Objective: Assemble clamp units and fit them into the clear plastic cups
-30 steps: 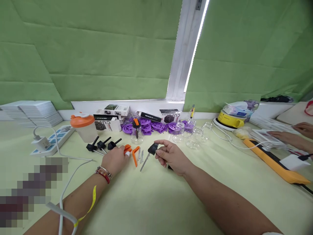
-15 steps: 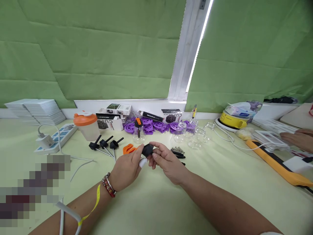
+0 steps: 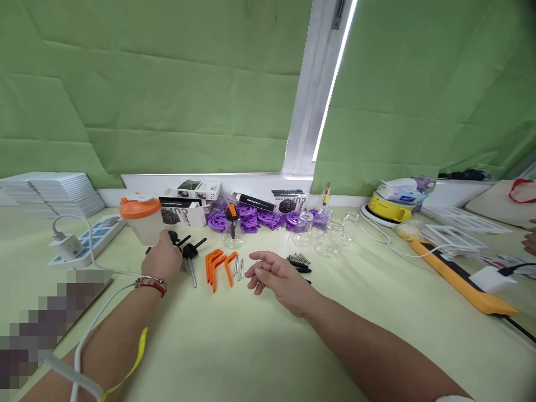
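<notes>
My left hand (image 3: 162, 261) is closed at a group of black cup-shaped parts with stubby handles and metal rods. A rounded black part (image 3: 171, 237) shows at its fingertips; the hand's back covers most of the grip. Just right of it lies another black cup-shaped part (image 3: 190, 249), its rod pointing toward me. My right hand (image 3: 274, 277) hovers over the table with fingers loosely curled, apart and empty. Between the hands lie orange angled pieces (image 3: 218, 265) and several metal screws (image 3: 239, 267). Black pieces (image 3: 302, 268) and small springs (image 3: 298, 258) sit beyond my right hand.
Behind are an orange-lidded shaker cup (image 3: 141, 220), purple discs (image 3: 247, 216), cup-holder boxes (image 3: 184, 215) and clear glass-like pieces (image 3: 329, 240). A power strip (image 3: 94, 240) stands left, an orange-and-black bar (image 3: 456, 279) right. Another person's hand (image 3: 531, 240) shows at the far right.
My left hand has moved left from the middle to the black parts. My right hand has let go of the black part and opened. The orange pieces and screws are uncovered.
</notes>
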### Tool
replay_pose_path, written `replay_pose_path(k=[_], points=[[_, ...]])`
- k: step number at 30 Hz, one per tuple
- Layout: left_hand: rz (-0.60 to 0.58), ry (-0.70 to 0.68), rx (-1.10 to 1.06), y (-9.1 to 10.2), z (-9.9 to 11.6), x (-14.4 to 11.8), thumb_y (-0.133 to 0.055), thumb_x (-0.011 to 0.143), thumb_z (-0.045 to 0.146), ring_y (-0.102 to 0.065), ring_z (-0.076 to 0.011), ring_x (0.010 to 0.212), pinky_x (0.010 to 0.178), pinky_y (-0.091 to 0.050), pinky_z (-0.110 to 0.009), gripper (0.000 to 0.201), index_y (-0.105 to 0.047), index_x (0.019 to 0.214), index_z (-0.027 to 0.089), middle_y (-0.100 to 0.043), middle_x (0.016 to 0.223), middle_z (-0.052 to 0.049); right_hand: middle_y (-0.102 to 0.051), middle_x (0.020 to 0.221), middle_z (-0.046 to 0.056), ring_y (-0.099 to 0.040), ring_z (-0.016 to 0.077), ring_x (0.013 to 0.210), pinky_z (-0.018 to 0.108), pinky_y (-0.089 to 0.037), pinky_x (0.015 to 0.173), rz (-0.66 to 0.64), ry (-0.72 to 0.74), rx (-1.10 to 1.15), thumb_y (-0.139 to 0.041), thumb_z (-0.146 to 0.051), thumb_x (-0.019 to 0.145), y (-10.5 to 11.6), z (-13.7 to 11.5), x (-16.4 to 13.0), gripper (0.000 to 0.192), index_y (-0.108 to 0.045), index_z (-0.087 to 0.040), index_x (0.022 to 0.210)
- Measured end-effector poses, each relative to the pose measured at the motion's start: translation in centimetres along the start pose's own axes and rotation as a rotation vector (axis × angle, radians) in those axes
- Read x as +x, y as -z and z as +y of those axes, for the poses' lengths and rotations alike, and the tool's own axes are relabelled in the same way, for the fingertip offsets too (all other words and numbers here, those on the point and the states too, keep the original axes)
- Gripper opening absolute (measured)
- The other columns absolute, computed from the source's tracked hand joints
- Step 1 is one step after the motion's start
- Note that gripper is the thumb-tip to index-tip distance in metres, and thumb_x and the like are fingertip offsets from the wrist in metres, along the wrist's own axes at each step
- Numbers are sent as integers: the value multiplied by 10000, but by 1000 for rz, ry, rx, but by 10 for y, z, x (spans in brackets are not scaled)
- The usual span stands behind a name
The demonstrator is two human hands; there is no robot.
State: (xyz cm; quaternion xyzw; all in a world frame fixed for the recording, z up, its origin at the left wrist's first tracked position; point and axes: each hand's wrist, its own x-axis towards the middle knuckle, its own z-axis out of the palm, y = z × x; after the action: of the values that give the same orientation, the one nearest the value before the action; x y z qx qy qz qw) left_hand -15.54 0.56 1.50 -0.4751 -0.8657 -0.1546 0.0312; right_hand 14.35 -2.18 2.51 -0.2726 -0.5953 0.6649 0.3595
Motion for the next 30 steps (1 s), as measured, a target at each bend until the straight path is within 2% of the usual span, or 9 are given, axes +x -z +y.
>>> replay_pose_path(k=[7,14,17,20,22,24,27,29,30], points=[[-38,-111,91,1,8,-13,-310,828,291,-638,-357,740,558,-442,-409,420,-429,1205,148,-664,837,-204,-630,871,49,-593,132,700,309,-478,654,41,-18,-1,-611,-390,809,5,-9,0,342,-520,-183,1066],[54,-164,157,7,14,-21,-315,836,334,-610,-361,850,620,-446,-420,423,-518,1131,108,-619,967,-228,-640,848,47,-584,124,667,299,-467,631,79,46,16,-598,-355,818,15,-27,-1,287,-528,-179,1034],[163,-251,175,9,22,-25,-333,842,318,-567,-360,930,684,-453,-436,413,-533,1120,88,-596,995,-220,-643,857,48,-582,124,673,298,-463,634,98,85,29,-588,-349,829,21,-38,-4,276,-531,-184,1043],[325,-494,144,7,43,-32,-387,828,261,-501,-337,1068,878,-414,-443,449,-483,1218,59,-552,1122,-220,-647,854,46,-582,125,670,293,-457,617,135,121,37,-596,-346,825,26,-47,-6,275,-534,-189,1043],[361,-647,91,4,63,-35,-425,805,222,-447,-322,1164,992,-348,-433,503,-437,1276,46,-486,1247,-222,-648,849,44,-578,122,659,287,-456,602,155,140,44,-605,-343,818,29,-52,-7,278,-537,-189,1039],[351,-730,30,1,85,-33,-461,765,172,-400,-319,1231,1027,-322,-425,582,-388,1332,65,-409,1339,-217,-648,843,44,-573,119,649,283,-457,590,173,150,50,-612,-342,810,30,-55,-8,280,-541,-185,1031],[337,-707,-71,-2,112,-21,-490,759,169,-331,-367,1292,1018,-319,-479,657,-326,1395,147,-238,1456,-214,-648,831,44,-569,117,639,278,-459,577,190,152,59,-626,-342,795,31,-58,-8,283,-543,-180,1012],[268,-643,-150,-3,123,-9,-502,762,180,-313,-384,1306,991,-353,-489,676,-310,1409,203,-168,1486,-194,-647,825,41,-568,115,633,276,-459,573,194,150,61,-629,-343,792,32,-58,-8,281,-542,-180,1004],[206,-615,-195,-5,126,-4,-494,770,186,-338,-377,1294,969,-384,-474,660,-318,1405,213,-185,1479,-191,-646,821,39,-568,114,633,275,-460,573,194,149,60,-627,-345,793,32,-58,-7,278,-542,-181,1002]])
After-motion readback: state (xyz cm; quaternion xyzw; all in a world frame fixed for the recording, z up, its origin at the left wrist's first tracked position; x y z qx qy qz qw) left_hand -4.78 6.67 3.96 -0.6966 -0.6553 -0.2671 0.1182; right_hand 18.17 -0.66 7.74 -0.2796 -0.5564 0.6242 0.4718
